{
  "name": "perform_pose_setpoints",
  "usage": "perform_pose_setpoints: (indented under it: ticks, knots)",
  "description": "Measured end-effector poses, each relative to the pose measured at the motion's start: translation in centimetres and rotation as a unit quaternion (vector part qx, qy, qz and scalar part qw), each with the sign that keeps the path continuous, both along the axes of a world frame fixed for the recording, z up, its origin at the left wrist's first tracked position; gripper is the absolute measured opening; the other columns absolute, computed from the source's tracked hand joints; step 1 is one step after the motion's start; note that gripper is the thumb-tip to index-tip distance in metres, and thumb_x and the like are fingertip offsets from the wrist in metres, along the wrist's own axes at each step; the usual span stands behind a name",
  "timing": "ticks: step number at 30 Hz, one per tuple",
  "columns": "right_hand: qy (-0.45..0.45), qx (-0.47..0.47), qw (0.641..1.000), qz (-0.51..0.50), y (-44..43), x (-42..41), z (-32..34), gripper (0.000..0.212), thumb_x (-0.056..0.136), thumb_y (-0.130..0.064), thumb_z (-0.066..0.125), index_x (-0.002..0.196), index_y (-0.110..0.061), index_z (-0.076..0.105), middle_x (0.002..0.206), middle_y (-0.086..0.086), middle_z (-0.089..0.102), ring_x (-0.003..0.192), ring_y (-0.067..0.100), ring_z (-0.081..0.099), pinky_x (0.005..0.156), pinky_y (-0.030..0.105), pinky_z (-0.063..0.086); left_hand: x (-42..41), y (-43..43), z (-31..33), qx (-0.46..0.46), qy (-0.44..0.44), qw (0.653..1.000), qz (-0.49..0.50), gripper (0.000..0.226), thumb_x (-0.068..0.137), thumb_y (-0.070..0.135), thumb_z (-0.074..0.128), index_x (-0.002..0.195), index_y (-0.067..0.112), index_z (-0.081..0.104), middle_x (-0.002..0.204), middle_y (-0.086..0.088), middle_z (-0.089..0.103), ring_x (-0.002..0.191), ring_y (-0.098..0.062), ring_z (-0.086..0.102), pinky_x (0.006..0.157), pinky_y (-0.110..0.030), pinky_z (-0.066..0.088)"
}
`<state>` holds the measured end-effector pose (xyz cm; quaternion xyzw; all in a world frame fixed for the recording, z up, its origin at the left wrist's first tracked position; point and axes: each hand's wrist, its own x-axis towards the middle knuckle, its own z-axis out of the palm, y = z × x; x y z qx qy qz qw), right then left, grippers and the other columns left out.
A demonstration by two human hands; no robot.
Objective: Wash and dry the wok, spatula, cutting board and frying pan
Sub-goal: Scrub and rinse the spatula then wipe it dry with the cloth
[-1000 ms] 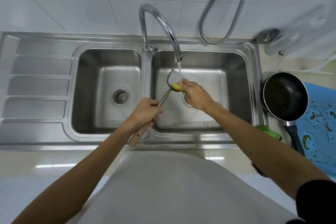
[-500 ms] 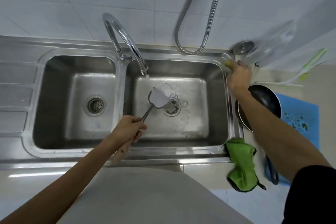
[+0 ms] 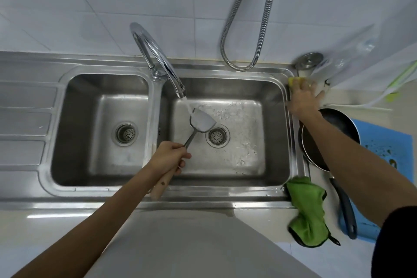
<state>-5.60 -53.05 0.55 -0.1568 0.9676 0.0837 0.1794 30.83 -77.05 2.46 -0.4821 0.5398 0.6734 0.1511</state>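
Note:
My left hand (image 3: 169, 158) grips the wooden handle of the metal spatula (image 3: 201, 121) over the right basin of the steel sink (image 3: 225, 189). Water from the faucet (image 3: 158, 56) runs onto the spatula's blade. My right hand (image 3: 303, 97) reaches to the sink's back right corner with fingers spread over a yellow sponge (image 3: 294, 80). The black frying pan (image 3: 338, 124) sits right of the sink, partly under my right forearm, on the blue cutting board (image 3: 383, 142). The wok is out of sight.
A green cloth (image 3: 308, 210) lies at the sink's front right corner. A metal shower hose (image 3: 259, 29) hangs on the tiled wall. A round metal lid (image 3: 309, 60) and a clear plastic bag (image 3: 352, 61) sit at the back right. The left basin (image 3: 101, 131) holds nothing.
My right hand left the spatula blade and carried the yellow sponge to the sink's back right corner. The left hand keeps the spatula under the running water. The view shifted right.

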Motion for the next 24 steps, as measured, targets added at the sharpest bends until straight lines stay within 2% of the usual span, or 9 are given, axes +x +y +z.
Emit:
perform_pose_setpoints:
  ticks: [2,5,9,11,14,16,18,21,24]
  knots:
    - [0.026,-0.040,0.999,-0.017,-0.9,1.6,0.4,0.082,0.088,-0.035,0.069,0.153,-0.012,0.025,0.160,0.020,0.021,0.150,0.042,0.012,0.117,0.065,0.014,-0.2,0.2,0.1,-0.001,-0.001,1.000,0.014,0.010,0.090,0.003,0.059,0.090,-0.001,0.068,0.074,-0.006,0.075,0.047,-0.013,0.055,0.040,-0.026,0.042]
    - [0.076,-0.173,0.981,0.035,-3.1,6.7,0.5,0.067,0.092,-0.031,0.064,0.148,-0.007,0.037,0.152,0.019,0.040,0.140,0.040,0.036,0.113,0.054,0.034,-0.5,0.5,0.5,0.010,0.000,0.999,0.040,0.013,0.091,0.006,0.054,0.093,0.000,0.066,0.091,-0.011,0.078,0.047,-0.015,0.054,0.042,-0.026,0.042]
    - [-0.207,-0.382,0.893,-0.120,-8.4,17.1,0.2,0.048,0.094,-0.028,0.069,0.135,-0.008,0.056,0.116,0.009,0.069,0.106,0.027,0.066,0.090,0.028,0.052,-1.3,0.6,1.4,0.089,0.035,0.993,0.071,0.021,0.098,0.014,0.051,0.106,-0.002,0.062,0.101,-0.009,0.077,0.050,-0.012,0.055,0.042,-0.025,0.041]
    - [-0.358,-0.423,0.797,-0.239,-11.2,21.2,-0.2,0.036,0.096,-0.030,0.066,0.122,-0.004,0.063,0.097,0.006,0.073,0.094,0.027,0.069,0.080,0.027,0.058,-2.0,0.5,1.9,0.106,0.049,0.990,0.080,0.024,0.100,0.016,0.050,0.107,-0.002,0.064,0.098,-0.010,0.076,0.051,-0.010,0.056,0.042,-0.023,0.043]
    - [-0.517,-0.513,0.555,-0.401,-14.5,24.0,-0.2,0.027,0.104,-0.022,0.049,0.108,0.002,0.062,0.065,0.004,0.067,0.064,0.025,0.055,0.062,0.035,0.055,-2.8,0.5,2.6,0.088,0.064,0.991,0.082,0.030,0.100,0.018,0.048,0.088,0.006,0.072,0.074,-0.010,0.066,0.049,-0.010,0.056,0.042,-0.022,0.044]
    - [-0.546,-0.536,0.449,-0.461,-15.9,24.0,0.3,0.026,0.105,-0.018,0.044,0.103,-0.001,0.063,0.072,0.005,0.071,0.059,0.017,0.054,0.052,0.025,0.046,-2.9,0.3,2.9,0.102,0.067,0.987,0.102,0.032,0.103,0.020,0.046,0.090,0.006,0.072,0.069,-0.007,0.065,0.048,-0.009,0.055,0.041,-0.022,0.043]
    - [-0.552,-0.545,0.417,-0.474,-16.8,23.5,0.7,0.026,0.105,-0.015,0.045,0.103,0.001,0.066,0.088,0.010,0.072,0.070,0.016,0.067,0.052,0.021,0.045,-3.0,-0.1,3.1,0.135,0.066,0.979,0.134,0.032,0.105,0.023,0.046,0.097,0.003,0.070,0.066,-0.005,0.068,0.047,-0.009,0.055,0.039,-0.021,0.043]
    - [-0.541,-0.555,0.417,-0.475,-17.2,22.5,1.1,0.022,0.105,-0.010,0.045,0.100,0.001,0.064,0.078,0.012,0.075,0.062,0.018,0.072,0.041,0.024,0.048,-2.8,-0.7,3.5,0.104,0.044,0.987,0.116,0.038,0.102,0.033,0.057,0.092,0.000,0.072,0.072,-0.011,0.072,0.049,-0.012,0.059,0.041,-0.022,0.047]
    - [-0.508,-0.577,0.408,-0.492,-17.4,21.2,0.9,0.011,0.102,-0.003,0.049,0.103,0.001,0.060,0.074,0.016,0.073,0.063,0.024,0.073,0.057,0.032,0.061,-2.1,-1.2,3.8,0.060,0.051,0.995,0.069,0.037,0.096,0.034,0.066,0.094,-0.002,0.074,0.081,-0.014,0.074,0.059,-0.017,0.066,0.055,-0.028,0.054]
